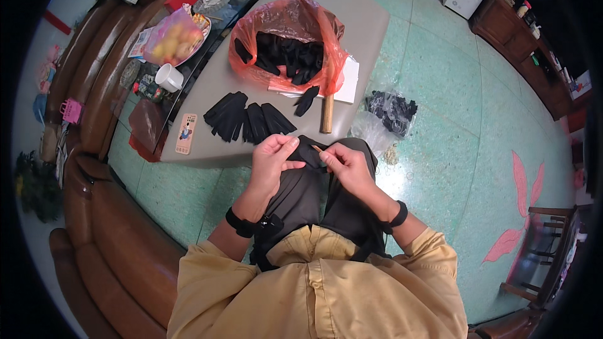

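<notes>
Above my knees, my left hand (pixel 274 157) pinches the edge of a folded black cloth strip (pixel 308 152) between thumb and fingers. My right hand (pixel 348 164) closes at the strip's other side; a thin tan sliver shows at its fingertips, too small to name. Just beyond my hands, on the grey tabletop (pixel 213 144), lie fanned bundles of black strips (pixel 226 115) and a second group (pixel 267 122). A red plastic bag (pixel 251 25) stands open behind them, holding many black strips. One loose black bundle (pixel 306 100) rests in front of the bag.
A wooden stick (pixel 327 113) and white paper (pixel 348 85) lie beside the bag. The phone (pixel 185 134) sits at the table's left corner. On the floor to the right is a clear bag of black pieces (pixel 392 113). A white mug (pixel 169 78) stands left; brown sofas (pixel 125 232) line that side.
</notes>
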